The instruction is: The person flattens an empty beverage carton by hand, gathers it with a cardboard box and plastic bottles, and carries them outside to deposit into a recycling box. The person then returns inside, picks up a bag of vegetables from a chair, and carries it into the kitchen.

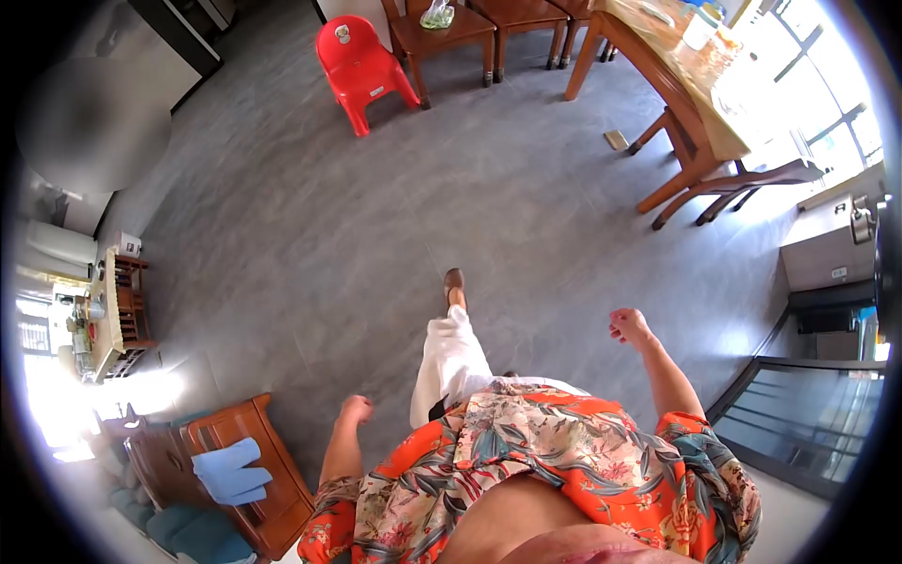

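My left hand [357, 409] hangs beside my body at lower left, over the grey floor [376, 207]. Its fingers look curled in, and nothing shows in them. Out to the other side, my right hand [630, 325] swings forward with loosely curled fingers, holding nothing visible. Neither hand touches an object. Between them are the orange flowered shirt [554, 428] and white trousers [446, 357] I wear. One brown shoe [455, 278] is stretched out ahead on the floor.
A red plastic chair [362, 70] and wooden chairs [446, 38] stand at the back. A wooden table [662, 70] is at upper right. Lower left, blue cloth [232, 472] lies on wooden furniture [272, 503]. A glass-panelled frame [799, 414] stands on the right.
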`<action>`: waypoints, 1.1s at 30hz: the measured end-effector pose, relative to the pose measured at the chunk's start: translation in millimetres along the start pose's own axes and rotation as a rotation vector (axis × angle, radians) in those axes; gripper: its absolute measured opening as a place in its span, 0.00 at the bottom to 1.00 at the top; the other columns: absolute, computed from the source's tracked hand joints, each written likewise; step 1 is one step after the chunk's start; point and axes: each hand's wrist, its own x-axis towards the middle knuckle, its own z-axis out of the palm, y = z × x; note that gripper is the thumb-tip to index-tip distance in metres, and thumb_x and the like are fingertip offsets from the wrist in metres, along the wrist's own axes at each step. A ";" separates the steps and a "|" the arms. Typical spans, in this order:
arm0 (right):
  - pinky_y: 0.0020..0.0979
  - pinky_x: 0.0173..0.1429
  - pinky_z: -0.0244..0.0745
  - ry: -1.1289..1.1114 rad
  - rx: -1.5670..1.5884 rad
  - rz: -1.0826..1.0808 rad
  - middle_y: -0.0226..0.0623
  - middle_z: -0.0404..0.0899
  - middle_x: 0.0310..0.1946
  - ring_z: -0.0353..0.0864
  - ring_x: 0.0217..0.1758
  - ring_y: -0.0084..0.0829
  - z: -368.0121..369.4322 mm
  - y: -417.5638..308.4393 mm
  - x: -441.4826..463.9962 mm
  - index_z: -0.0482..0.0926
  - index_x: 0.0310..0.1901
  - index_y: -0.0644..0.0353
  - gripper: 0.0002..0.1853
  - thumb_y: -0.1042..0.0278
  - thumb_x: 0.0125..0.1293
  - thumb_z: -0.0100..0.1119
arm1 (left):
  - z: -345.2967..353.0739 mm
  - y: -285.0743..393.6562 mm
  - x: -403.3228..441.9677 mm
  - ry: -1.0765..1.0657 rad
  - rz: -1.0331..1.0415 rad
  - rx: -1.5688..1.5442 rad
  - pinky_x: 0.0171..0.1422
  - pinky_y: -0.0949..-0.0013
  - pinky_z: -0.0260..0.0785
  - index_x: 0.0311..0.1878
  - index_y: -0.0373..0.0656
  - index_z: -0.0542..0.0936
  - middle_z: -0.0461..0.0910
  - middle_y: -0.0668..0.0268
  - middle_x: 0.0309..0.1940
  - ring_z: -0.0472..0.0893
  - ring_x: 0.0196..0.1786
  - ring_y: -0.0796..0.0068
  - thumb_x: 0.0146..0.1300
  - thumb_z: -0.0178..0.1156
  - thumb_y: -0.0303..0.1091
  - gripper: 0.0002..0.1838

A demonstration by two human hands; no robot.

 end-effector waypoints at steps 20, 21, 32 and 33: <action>0.26 0.22 0.72 -0.255 -0.312 0.350 0.33 0.79 0.25 0.79 0.23 0.24 40.8 -36.4 -41.5 0.78 0.40 0.60 0.12 0.67 0.54 0.55 | -221.3 208.4 56.1 0.388 0.501 -0.043 0.53 0.65 0.68 0.47 0.51 0.78 0.78 0.60 0.43 0.77 0.48 0.63 0.51 0.55 0.39 0.18; 0.26 0.21 0.71 -0.233 -0.333 0.347 0.33 0.78 0.24 0.78 0.22 0.24 34.3 -43.5 -35.5 0.78 0.39 0.60 0.11 0.68 0.54 0.54 | -209.0 214.6 57.3 0.345 0.504 -0.019 0.53 0.65 0.68 0.47 0.52 0.78 0.79 0.60 0.43 0.77 0.47 0.63 0.51 0.55 0.39 0.18; 0.23 0.22 0.69 -0.171 0.042 -0.008 0.28 0.76 0.23 0.76 0.23 0.21 47.7 -171.1 46.2 0.76 0.40 0.57 0.12 0.59 0.62 0.50 | -259.1 188.7 92.8 0.397 0.476 -0.335 0.47 0.69 0.71 0.46 0.45 0.78 0.80 0.59 0.36 0.80 0.40 0.68 0.49 0.59 0.35 0.18; 0.23 0.22 0.69 -0.183 0.043 -0.021 0.28 0.76 0.23 0.76 0.24 0.21 52.5 -182.7 48.4 0.76 0.41 0.57 0.12 0.59 0.63 0.50 | -277.8 193.7 98.2 0.396 0.491 -0.402 0.48 0.69 0.70 0.47 0.44 0.78 0.80 0.59 0.37 0.79 0.40 0.69 0.49 0.59 0.35 0.19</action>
